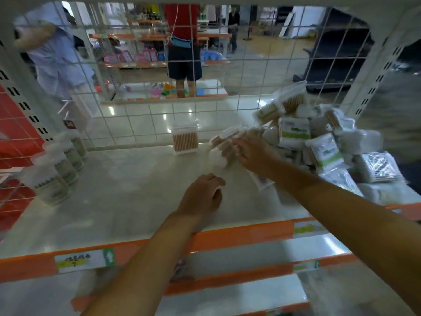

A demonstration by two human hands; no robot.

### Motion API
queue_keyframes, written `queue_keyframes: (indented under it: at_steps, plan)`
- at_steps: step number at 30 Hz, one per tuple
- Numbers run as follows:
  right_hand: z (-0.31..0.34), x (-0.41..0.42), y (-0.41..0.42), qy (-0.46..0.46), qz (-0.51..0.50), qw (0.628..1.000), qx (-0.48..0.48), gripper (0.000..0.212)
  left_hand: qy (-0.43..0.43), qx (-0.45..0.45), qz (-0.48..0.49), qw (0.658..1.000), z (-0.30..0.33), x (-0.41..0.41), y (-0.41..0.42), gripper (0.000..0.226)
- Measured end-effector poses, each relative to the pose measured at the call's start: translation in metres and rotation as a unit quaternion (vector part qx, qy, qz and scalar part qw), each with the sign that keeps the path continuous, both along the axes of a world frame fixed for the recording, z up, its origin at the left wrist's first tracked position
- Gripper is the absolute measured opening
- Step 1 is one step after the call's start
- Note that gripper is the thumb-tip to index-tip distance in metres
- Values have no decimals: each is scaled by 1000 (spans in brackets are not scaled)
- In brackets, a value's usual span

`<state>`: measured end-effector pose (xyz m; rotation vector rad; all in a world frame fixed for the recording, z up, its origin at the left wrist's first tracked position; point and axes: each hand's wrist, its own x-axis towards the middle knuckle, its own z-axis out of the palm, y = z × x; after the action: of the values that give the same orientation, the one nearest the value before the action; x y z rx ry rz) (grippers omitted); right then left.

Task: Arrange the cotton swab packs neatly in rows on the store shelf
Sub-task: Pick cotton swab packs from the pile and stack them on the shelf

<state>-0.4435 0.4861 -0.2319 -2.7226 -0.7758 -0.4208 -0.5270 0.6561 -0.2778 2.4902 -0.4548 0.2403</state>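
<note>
A loose heap of cotton swab packs (319, 137) fills the right end of the white shelf (118, 201). One clear pack of wooden swabs (185, 140) stands upright alone near the wire-mesh back. My right hand (252, 153) reaches to the left edge of the heap and grips a blurred swab pack (224, 145). My left hand (201, 196) hovers low over the middle of the shelf, fingers loosely curled, holding nothing.
A row of round swab tubs (61, 165) lines the left side of the shelf. A wire grid panel (136, 110) backs the shelf. The orange front edge (239, 238) carries price labels. People stand in the aisle beyond the mesh.
</note>
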Motion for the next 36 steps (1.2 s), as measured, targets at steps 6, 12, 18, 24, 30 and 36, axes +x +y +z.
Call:
queue_keyframes:
  at_steps: [6, 12, 18, 24, 30, 36]
  plan:
    - [6, -17, -37, 2, -12, 1000, -19, 34, 12, -33, 17, 999, 0, -1, -32, 35]
    - [-8, -39, -66, -46, 14, 999, -19, 30, -27, -45, 11, 999, 10, 26, -66, 45]
    - [-27, -56, -86, -73, 26, 997, -11, 32, -18, -28, -33, 999, 14, 48, -91, 49]
    - [-33, -70, -93, -96, 61, 993, 24, 24, -6, -24, -25, 999, 14, 57, -97, 47]
    - [-41, -71, -86, -45, 75, 996, 26, 27, -22, -25, 8, 999, 12, 51, -90, 57]
    - [-45, -72, -75, -40, 82, 993, 78, 23, 38, -160, 34, 986, 14, 35, -71, 43]
